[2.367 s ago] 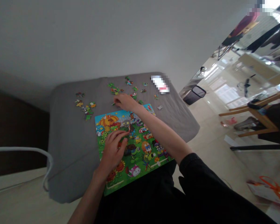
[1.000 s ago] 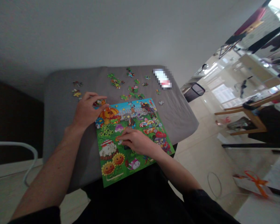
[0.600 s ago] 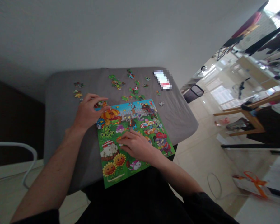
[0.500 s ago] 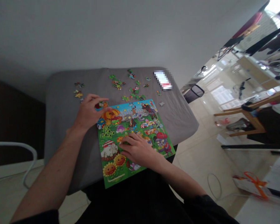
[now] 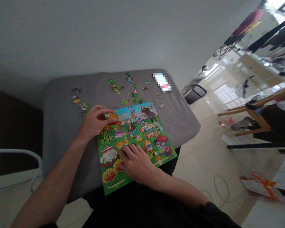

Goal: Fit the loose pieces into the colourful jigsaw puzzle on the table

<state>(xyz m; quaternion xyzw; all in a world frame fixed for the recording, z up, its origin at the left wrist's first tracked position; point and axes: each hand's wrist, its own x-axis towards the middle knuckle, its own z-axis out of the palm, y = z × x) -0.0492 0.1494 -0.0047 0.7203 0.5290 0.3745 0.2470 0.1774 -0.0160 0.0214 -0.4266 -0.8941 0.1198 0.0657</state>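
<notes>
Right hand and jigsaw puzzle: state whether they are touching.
Touching: the head view shows the right hand lying on the jigsaw puzzle, fingertips on its surface.

A home — tiled floor point(image 5: 199, 164), wooden chair point(image 5: 251, 115)

One left hand point(image 5: 93, 123) and one right hand point(image 5: 135, 166) are reaching over one jigsaw puzzle point(image 5: 142, 129), which is showing two sunflowers point(image 5: 108, 175). Two clusters of loose pieces point(image 5: 130, 95) are lying on one grey cloth-covered surface point(image 5: 59, 126), beside one pixelated object point(image 5: 161, 82). One wastebasket point(image 5: 196, 94) and one wooden chair point(image 5: 251, 117) are standing beyond.
</notes>
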